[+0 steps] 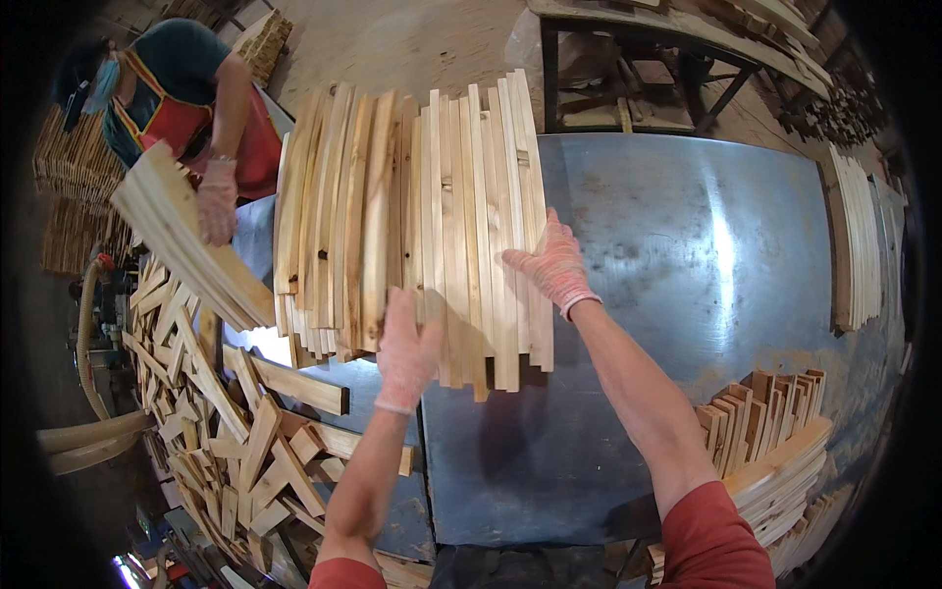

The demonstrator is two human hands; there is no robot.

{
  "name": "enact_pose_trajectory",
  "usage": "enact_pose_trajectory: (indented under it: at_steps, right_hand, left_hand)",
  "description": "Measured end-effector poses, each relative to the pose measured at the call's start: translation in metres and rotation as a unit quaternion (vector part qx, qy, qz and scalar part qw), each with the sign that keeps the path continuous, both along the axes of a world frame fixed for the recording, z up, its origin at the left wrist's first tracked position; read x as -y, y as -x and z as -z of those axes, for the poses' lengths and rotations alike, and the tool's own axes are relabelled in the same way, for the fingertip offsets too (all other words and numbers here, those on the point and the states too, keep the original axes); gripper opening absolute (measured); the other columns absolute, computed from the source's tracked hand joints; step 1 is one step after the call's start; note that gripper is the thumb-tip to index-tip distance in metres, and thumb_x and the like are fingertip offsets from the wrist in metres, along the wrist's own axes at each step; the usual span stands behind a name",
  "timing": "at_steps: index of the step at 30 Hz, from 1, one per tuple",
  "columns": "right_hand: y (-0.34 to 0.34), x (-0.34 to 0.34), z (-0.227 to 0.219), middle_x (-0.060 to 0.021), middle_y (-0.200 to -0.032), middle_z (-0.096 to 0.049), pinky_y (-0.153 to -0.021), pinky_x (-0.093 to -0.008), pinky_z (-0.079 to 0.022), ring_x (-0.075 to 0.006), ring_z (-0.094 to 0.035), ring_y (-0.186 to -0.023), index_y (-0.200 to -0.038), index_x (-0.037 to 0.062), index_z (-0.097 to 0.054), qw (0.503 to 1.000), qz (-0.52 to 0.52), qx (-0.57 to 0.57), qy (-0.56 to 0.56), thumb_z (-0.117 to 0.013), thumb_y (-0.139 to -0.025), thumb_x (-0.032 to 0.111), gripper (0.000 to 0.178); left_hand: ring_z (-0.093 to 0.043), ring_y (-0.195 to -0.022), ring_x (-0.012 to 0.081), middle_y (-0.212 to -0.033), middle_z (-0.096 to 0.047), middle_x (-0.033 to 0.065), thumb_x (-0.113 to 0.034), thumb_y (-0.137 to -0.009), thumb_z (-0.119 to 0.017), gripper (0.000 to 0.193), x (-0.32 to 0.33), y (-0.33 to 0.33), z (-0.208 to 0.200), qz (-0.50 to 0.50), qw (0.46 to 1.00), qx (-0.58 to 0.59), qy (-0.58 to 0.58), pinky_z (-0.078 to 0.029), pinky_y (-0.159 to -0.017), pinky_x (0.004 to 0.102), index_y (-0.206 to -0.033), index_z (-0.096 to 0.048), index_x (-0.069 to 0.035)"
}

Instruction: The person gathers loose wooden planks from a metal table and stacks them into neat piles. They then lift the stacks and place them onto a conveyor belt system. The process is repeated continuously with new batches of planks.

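A wide row of pale wooden slats (456,216) lies side by side on the metal table, their near ends uneven. My left hand (407,351), in a pinkish glove, is over the near ends around the row's middle, its fingers stretched out; whether it touches the wood I cannot tell. At the row's right edge is my right hand (557,263), gloved the same way, with the thumb over the outer slats and the fingers apart along their side. Neither hand is closed round a slat.
The shiny metal table (677,255) extends right. A co-worker in a red apron (260,147) holds a bundle of slats (191,236) at the left. Offcuts (231,432) heap at lower left. Stacked boards (775,461) stand lower right, more slats (856,240) along the far right.
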State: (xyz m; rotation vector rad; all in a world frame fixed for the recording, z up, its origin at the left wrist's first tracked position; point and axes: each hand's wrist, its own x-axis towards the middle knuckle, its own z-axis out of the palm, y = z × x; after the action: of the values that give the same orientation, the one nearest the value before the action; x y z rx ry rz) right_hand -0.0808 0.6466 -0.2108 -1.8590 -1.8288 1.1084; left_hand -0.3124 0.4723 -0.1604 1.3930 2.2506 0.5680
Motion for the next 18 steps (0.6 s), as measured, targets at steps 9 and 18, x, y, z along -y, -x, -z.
enact_pose_trajectory:
  at_steps: [9, 18]
  right_hand:
    - [-0.022, 0.015, 0.032, -0.0287, -0.148, -0.060, -0.119, -0.0446, -0.045, -0.0403, -0.058, -0.138, -0.167, -0.0042, -0.035, 0.991, -0.043, -0.097, -0.080, -0.078, -0.093, 0.046, 0.099]
    - [-0.017, 0.023, 0.046, -0.0104, -0.140, -0.070, -0.106, -0.0333, -0.054, -0.0191, -0.068, -0.122, -0.162, 0.0014, -0.047, 0.946, 0.063, -0.316, 0.036, -0.076, -0.103, 0.021, 0.069]
  left_hand:
    - [-0.067, -0.105, 0.0229, -0.117, -0.073, 0.0124, -0.021, -0.095, -0.077, 0.045, 0.090, 0.130, -0.018, -0.278, 0.935, 0.145, -0.165, -0.054, -0.097, 0.0352, -0.132, -0.068, 0.004]
    - [-0.066, -0.125, 0.0482, -0.135, -0.071, 0.0273, -0.033, -0.091, -0.071, 0.063, 0.126, 0.243, 0.035, -0.294, 0.949, 0.000, 0.115, -0.051, -0.109, 0.0514, -0.149, -0.060, -0.009]
